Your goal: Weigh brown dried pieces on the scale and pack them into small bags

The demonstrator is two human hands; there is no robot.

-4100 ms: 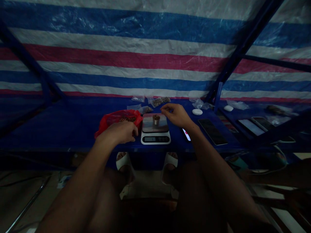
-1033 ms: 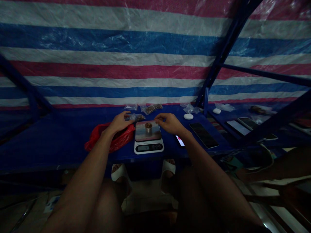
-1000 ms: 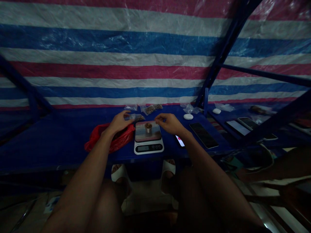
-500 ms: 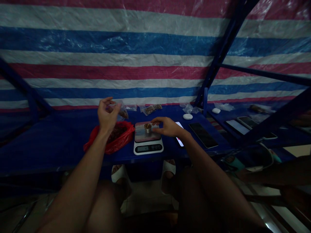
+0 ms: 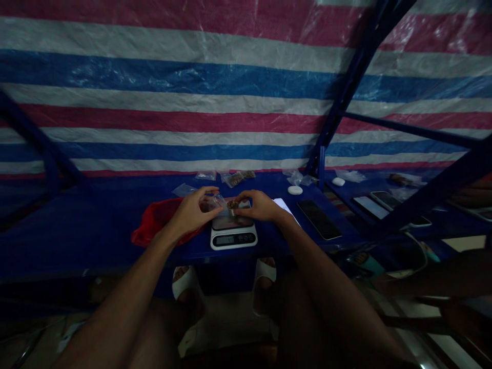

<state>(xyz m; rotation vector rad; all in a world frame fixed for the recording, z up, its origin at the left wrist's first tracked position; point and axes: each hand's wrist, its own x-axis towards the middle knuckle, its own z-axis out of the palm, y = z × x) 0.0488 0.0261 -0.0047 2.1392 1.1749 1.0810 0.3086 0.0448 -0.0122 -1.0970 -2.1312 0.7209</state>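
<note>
My left hand [image 5: 194,210] pinches a small clear plastic bag [image 5: 215,201] over the left side of the kitchen scale [image 5: 233,240]. Thumb and fingers of my right hand [image 5: 259,205] are at the sides of a small metal cup [image 5: 232,205] of brown bits, above the scale's platform. Bag and cup are side by side, nearly touching. Whether the cup rests on the platform or is slightly raised, I cannot tell. The scale's display is lit, its digits blurred. A red plastic bag [image 5: 148,223] lies left of the scale, partly behind my left wrist.
Behind the scale lie an unfilled-looking clear bag [image 5: 183,190] and filled bags [image 5: 238,178]. To the right are a white-screened phone [image 5: 283,205], a dark phone [image 5: 318,219] and a white case [image 5: 295,190]. A blue metal frame [image 5: 334,113] rises there; another person's arm shows far right.
My left hand has come right and down from above the red bag to the scale, bringing the clear bag beside the cup. My right fingers have closed in on the cup.
</note>
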